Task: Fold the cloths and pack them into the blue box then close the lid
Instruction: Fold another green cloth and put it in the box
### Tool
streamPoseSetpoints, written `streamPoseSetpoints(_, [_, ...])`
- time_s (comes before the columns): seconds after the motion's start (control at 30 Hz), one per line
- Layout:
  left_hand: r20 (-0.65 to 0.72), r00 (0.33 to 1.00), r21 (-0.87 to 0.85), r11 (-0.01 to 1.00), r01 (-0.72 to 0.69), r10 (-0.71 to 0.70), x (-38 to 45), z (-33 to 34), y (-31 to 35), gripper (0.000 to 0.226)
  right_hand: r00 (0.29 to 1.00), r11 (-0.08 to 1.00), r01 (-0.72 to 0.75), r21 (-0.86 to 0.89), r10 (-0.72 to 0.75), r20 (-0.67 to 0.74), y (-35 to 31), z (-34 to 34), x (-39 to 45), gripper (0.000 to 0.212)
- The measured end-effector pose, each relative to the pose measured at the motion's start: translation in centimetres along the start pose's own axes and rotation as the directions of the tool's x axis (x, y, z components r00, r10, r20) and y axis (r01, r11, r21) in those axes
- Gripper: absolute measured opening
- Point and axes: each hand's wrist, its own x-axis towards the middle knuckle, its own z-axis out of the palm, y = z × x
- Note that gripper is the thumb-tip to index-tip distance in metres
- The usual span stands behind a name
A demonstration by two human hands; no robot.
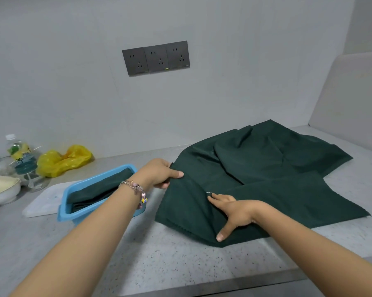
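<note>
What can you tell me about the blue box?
The blue box is a rectangular plastic tub, light blue, with a thick rim. It stands open on the speckled grey counter, with no lid on it. Folded dark green cloths already lie inside. A flat white lid rests on the counter against its left side. The person's left forearm crosses above its right end, hiding that part.

Nothing here reads as words or numbers to me. The bottle (18,153) at my ten o'clock has a yellow and green label, but its print is too blurred to make out. The wall sockets (156,58) at twelve o'clock carry no legible marking.
</note>
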Motion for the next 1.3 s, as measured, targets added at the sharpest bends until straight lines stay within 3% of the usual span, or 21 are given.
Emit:
streamPoseSetpoints(0.07, [0.055,0.998,-0.130,0.991,0.029,-0.022,-0.2,0.7,1.6,0.019,0.998,0.997,0.032,0.077,-0.028,-0.060,0.2,-0.1,-0.4,0.115])
streamPoseSetpoints(0.13, [0.097,0.995,-0.204,0.978,0.039,-0.019,-0.4,1.8,3.3,0.021,0.976,0.965,0.090,0.245,-0.036,-0.214,0.5,-0.3,-1.3,0.098])
streamPoseSetpoints(0.2, [0.138,0.990,-0.260,0.965,0.040,-0.004,-0.4,3.0,4.9,0.018,0.880,0.883,0.193,0.427,0.036,-0.474,0.9,-0.7,-2.4,0.068])
streamPoseSetpoints(0.27, [0.163,0.986,-0.299,0.953,0.037,0.013,-0.3,4.7,5.9,0.016,0.753,0.755,0.290,0.589,0.201,-0.627,1.7,-1.2,-3.5,0.035])
streamPoseSetpoints(0.37, [0.162,0.986,-0.330,0.944,0.011,0.045,-0.2,7.8,6.8,0.015,0.732,0.504,0.344,0.792,0.385,-0.563,2.6,-1.5,-5.5,0.024])
streamPoseSetpoints(0.43, [0.189,0.981,-0.365,0.931,0.024,0.048,-0.1,10.2,6.9,0.012,0.726,0.456,0.310,0.834,0.453,-0.517,3.2,-1.2,-6.9,0.032])
streamPoseSetpoints(0.5, [0.212,0.977,-0.395,0.917,0.049,0.039,0.1,12.4,6.6,0.015,0.691,0.471,0.249,0.846,0.526,-0.496,3.8,-0.5,-7.8,0.041])
streamPoseSetpoints(0.6, [0.215,0.976,-0.372,0.927,0.047,0.037,0.5,15.6,5.9,0.015,0.589,0.579,0.131,0.805,0.608,-0.533,4.9,1.0,-8.5,0.045])
streamPoseSetpoints(0.77, [0.192,0.981,-0.284,0.959,0.020,0.036,1.2,18.4,4.6,0.018,0.540,0.813,-0.147,0.563,0.543,-0.643,6.2,3.9,-8.3,0.036])
streamPoseSetpoints(0.83, [0.156,0.986,-0.253,0.967,-0.017,0.058,1.3,18.6,4.1,0.021,0.505,0.843,-0.169,0.510,0.519,-0.690,6.1,4.7,-8.2,0.037])
streamPoseSetpoints(0.9, [0.025,0.992,-0.136,0.984,-0.119,0.123,1.7,18.5,3.5,0.018,0.467,0.870,-0.151,0.469,0.481,-0.742,6.0,5.3,-8.2,0.037])
streamPoseSetpoints(1.0, [-0.101,0.934,0.217,0.923,-0.317,0.344,2.1,17.9,2.2,0.009,0.460,0.896,-0.154,0.416,0.438,-0.772,5.9,5.2,-8.1,0.035])
streamPoseSetpoints(1.1, [-0.040,0.882,0.471,0.787,-0.397,0.469,2.5,18.1,0.5,0.029,0.478,0.903,-0.223,0.368,0.430,-0.766,5.9,5.3,-7.8,0.031])
streamPoseSetpoints(1.3, [0.088,0.867,0.492,0.736,-0.465,0.490,2.6,19.5,-2.0,0.039,0.501,0.919,-0.296,0.259,0.381,-0.777,6.1,5.7,-7.2,0.035])
